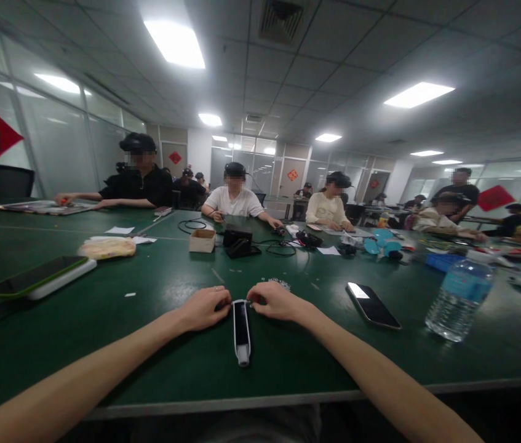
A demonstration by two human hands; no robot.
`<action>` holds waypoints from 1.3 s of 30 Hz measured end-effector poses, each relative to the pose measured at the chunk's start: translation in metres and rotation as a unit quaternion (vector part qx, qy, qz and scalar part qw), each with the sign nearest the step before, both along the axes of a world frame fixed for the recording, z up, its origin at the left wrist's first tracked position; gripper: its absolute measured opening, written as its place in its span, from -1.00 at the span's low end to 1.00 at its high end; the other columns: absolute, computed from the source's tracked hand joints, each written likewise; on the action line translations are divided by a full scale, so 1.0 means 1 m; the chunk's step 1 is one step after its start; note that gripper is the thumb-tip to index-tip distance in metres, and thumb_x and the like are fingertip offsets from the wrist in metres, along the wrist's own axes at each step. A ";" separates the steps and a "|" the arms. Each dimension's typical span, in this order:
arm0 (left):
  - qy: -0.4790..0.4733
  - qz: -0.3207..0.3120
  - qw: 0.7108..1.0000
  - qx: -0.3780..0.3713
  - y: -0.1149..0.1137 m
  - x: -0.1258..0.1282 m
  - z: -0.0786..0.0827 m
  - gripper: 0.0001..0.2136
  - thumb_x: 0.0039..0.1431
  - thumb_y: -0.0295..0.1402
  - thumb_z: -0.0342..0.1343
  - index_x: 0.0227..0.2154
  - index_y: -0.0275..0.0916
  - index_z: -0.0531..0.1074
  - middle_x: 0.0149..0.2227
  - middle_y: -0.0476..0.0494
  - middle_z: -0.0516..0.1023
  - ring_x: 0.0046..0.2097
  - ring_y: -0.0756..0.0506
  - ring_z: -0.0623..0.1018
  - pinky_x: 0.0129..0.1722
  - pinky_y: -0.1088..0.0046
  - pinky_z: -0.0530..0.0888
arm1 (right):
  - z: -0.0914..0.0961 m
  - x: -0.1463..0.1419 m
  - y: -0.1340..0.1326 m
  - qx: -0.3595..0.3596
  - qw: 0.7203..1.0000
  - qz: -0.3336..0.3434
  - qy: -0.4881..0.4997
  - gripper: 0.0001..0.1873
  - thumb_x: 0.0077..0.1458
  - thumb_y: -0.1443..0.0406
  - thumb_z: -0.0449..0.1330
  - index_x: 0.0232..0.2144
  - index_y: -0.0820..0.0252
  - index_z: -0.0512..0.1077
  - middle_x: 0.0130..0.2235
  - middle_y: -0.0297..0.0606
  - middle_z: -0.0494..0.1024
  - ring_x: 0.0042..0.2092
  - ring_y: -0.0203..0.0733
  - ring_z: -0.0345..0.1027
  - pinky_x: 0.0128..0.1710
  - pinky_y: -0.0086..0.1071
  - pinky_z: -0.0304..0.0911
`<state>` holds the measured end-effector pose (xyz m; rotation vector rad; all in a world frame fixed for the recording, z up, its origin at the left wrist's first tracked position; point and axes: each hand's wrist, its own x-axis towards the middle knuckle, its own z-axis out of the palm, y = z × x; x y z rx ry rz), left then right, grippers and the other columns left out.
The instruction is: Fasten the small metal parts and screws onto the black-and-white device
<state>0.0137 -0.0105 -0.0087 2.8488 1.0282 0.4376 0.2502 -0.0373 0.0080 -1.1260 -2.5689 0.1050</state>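
Across the green desk [168,375], a co-worker in a white shirt [235,203] sits opposite me. The slim device [242,326], white-edged with a dark panel, lies flat, its far end between my left hand [205,306] and right hand [275,299], its long axis running back toward me. Neither hand is clearly nearer. My fingers curl inward; I cannot tell whether they pinch anything.

An office-like workroom is shown: beyond the long green table [288,369], people [235,200] in headgear are seated; past its left end, glass partitions [57,132] are fitted; above it, light panels [174,43] are set in a tiled ceiling [352,31].
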 end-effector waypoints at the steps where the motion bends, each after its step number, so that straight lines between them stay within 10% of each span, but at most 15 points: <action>1: -0.001 -0.001 1.000 -0.001 0.000 0.000 0.000 -0.85 0.18 -0.34 -0.05 -0.29 -0.21 0.41 -0.29 -0.10 0.49 -0.28 -0.08 0.48 -0.31 0.44 0.36 | 0.001 0.001 0.000 0.004 1.000 -0.002 -0.002 -0.81 0.06 0.43 0.18 -0.23 0.24 0.50 -0.32 -0.25 0.54 -0.31 -0.26 0.37 -0.27 -0.44 0.23; 39: -0.005 -0.005 1.000 0.008 -0.001 0.000 0.002 -0.87 0.21 -0.36 -0.03 -0.28 -0.21 0.41 -0.30 -0.07 0.49 -0.29 -0.07 0.49 -0.32 0.47 0.36 | 0.010 0.007 -0.001 -0.047 0.993 -0.056 -0.089 -0.89 0.18 0.38 0.13 -0.27 0.26 0.47 -0.24 -0.17 0.54 -0.21 -0.19 0.39 -0.21 -0.38 0.21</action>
